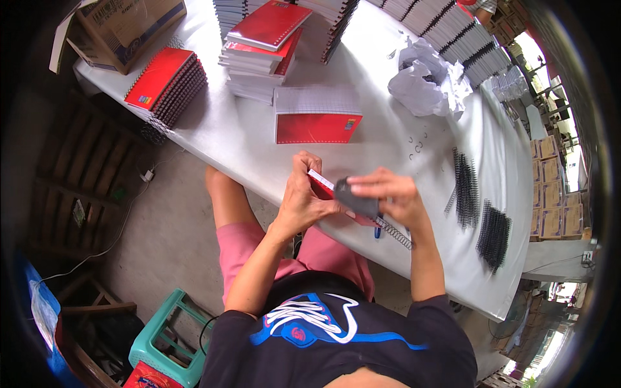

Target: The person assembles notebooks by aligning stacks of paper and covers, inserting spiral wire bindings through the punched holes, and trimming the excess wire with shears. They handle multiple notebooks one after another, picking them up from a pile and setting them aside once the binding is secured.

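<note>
Close to my body at the table's near edge, my left hand [299, 197] is closed round a red-covered notebook [321, 188], held on edge. My right hand [396, 193] grips a dark grey, rounded object [356, 196], blurred by motion, pressed against or just over the notebook's edge. I cannot tell its exact kind. A black spiral binding coil [396, 234] sticks out past the notebook, below my right hand. Part of a blue pen [377, 232] shows beside it. Just beyond my hands, a red notebook block [317, 128] with punched holes lies on the table.
Coil-bound red notebooks [167, 81] are stacked at left beside a cardboard box [123, 32]. Unbound red-covered stacks [265, 48] stand at the back. Loose black coils [466, 187] lie at right, near a white plastic bag [424, 77]. A green stool [145, 349] stands lower left.
</note>
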Demonstrator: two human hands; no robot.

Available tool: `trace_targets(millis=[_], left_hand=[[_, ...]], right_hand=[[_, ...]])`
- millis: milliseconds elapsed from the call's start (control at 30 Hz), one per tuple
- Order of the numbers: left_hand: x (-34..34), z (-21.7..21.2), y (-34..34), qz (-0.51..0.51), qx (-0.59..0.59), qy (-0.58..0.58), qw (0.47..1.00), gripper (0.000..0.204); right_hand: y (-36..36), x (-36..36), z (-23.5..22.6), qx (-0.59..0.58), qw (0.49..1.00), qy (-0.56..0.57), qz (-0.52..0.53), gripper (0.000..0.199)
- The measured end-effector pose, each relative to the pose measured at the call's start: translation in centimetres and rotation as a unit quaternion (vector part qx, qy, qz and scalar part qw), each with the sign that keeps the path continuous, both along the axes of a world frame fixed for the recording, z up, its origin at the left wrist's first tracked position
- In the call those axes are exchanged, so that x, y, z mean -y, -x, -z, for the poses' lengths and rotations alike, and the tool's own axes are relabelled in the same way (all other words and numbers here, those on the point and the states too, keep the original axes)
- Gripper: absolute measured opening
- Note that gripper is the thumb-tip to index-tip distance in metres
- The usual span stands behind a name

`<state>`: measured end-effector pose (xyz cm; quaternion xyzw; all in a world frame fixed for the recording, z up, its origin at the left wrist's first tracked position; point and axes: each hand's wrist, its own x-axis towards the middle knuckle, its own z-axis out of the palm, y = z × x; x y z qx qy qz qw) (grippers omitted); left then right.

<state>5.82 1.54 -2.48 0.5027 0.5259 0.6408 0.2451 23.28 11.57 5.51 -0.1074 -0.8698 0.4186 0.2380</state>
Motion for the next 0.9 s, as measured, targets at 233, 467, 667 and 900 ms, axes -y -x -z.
trace_targets(millis=[233,467,667,900], left_hand=[[-0.3,0.3,0.2,0.001,-0.045,-0.049,0.998,0.089],[-0.1,0.3,0.4,0.031,-0.038,-0.039,0.998,0.086],[-0.2,0.0,0.7,0.043,-0.065,-0.060,0.995,0.078],[0.1,0.5,1.5,0.035,0.160,0.030,0.986,0.025]], right_hand=[[1.3,-1.3,0.8,0.045,0.997,-0.041,0.054,0.038],[2.5,0.1,0.8,-0.117,0.979,0.166,0.001,0.033],[2.7,-0.3,0.4,-0.018,0.995,0.081,0.054,0.034],[-5.5,-1.7,2.0,0.198,0.802,-0.291,0.482,0.037]])
